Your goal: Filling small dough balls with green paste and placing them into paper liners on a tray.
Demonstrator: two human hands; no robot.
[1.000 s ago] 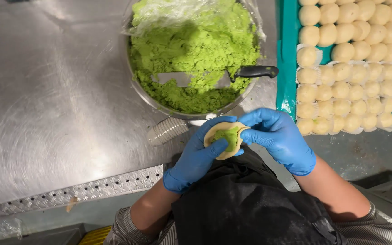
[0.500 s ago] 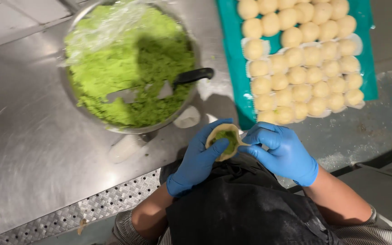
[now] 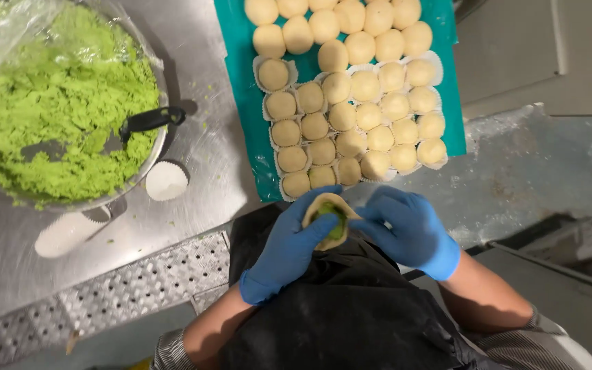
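Both hands' grip point(image 3: 340, 229) around filled dough point(image 3: 328, 216)

Seen from above, two blue-gloved hands meet at lower centre: the left hand point(image 3: 289, 248) cups a dough round point(image 3: 329, 218) with green filling, the right hand point(image 3: 405, 229) pinching its edge. A teal tray point(image 3: 241, 103) of dough balls point(image 3: 351, 103) fills the upper centre; a metal bowl point(image 3: 160, 140) of green paste, a black-handled knife point(image 3: 104, 137) lying in it, sits upper left

Dough point(image 3: 329, 218) more closed over filling point(image 3: 333, 220)
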